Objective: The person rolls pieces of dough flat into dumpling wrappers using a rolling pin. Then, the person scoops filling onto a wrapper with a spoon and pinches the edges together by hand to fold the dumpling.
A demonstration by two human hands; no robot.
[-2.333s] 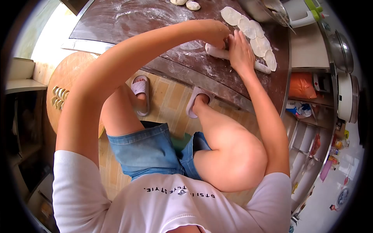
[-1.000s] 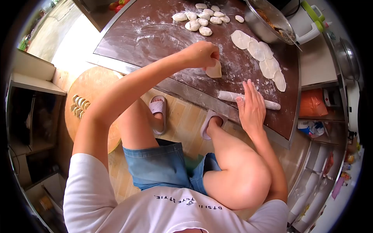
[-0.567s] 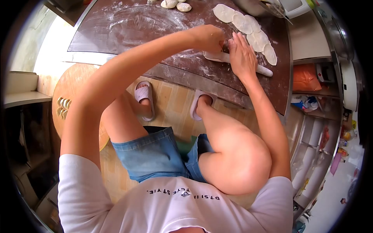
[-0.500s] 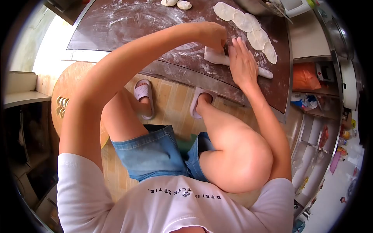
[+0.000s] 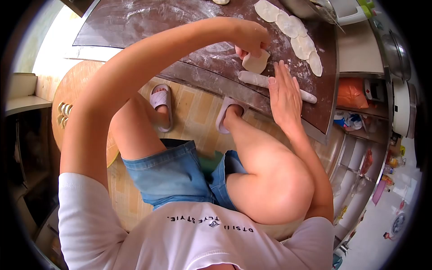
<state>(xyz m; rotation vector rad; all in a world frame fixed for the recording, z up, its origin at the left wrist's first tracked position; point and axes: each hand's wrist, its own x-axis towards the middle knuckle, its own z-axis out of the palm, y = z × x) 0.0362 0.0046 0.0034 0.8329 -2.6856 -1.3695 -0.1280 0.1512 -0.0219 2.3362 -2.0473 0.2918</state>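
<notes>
My left hand point(image 5: 249, 36) pinches the edge of a thin dough wrapper point(image 5: 256, 62) just above the floured brown table point(image 5: 130, 27). Flat over a white rolling pin point(image 5: 254, 78) lies my right hand point(image 5: 286, 96), its fingers stretched out. The pin's two ends stick out on either side of this hand, nearer the table's front edge than the wrapper. Beyond the hands, a row of overlapping rolled wrappers point(image 5: 289, 24) runs down the right part of the table. One small dough piece point(image 5: 221, 2) shows at the top edge.
A metal bowl point(image 5: 310, 11) stands at the back right beside a white and green appliance point(image 5: 355, 17). Left and below, a round wooden board point(image 5: 74, 85) bears several dumplings point(image 5: 63, 112). Shelves with an orange bag point(image 5: 351, 93) are at the right.
The dough wrapper has come off the rolling pin and now hangs from my left hand. My right hand and the pin have moved slightly towards me.
</notes>
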